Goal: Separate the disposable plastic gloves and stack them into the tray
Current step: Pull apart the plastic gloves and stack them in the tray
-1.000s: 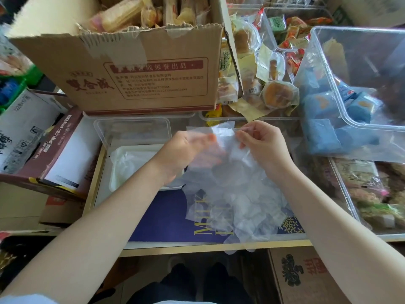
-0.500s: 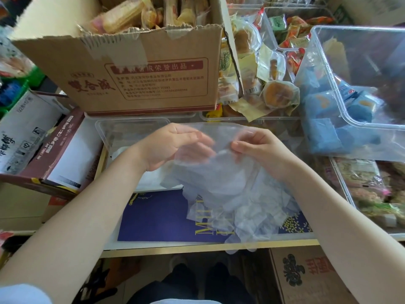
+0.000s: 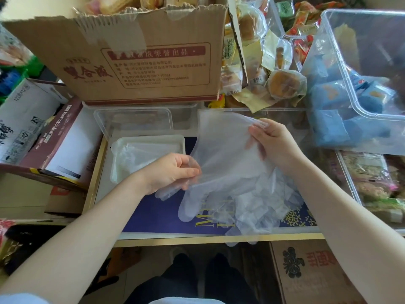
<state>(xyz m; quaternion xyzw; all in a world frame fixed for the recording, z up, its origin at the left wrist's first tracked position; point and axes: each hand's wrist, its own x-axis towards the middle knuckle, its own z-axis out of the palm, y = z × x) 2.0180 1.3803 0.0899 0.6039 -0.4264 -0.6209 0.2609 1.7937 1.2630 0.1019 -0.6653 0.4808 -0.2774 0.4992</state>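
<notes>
- Where a second ago both hands worked close together on a crumpled wad, one glove (image 3: 221, 154) is now spread flat between them, above the pile (image 3: 258, 205) on the tabletop (image 3: 153, 216).
- The left hand (image 3: 173, 172) pinches its near edge; the right hand (image 3: 274, 143) pinches the cuff corner.
- It looks separated, so laying it in the tray (image 3: 149, 159), just left, where gloves already lie, seems next.

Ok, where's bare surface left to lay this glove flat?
Bare blue board shows between the white tray, the front gold edge and the loose glove pile. The pile crowds the right half. The held glove hangs between the left hand and right hand.
</notes>
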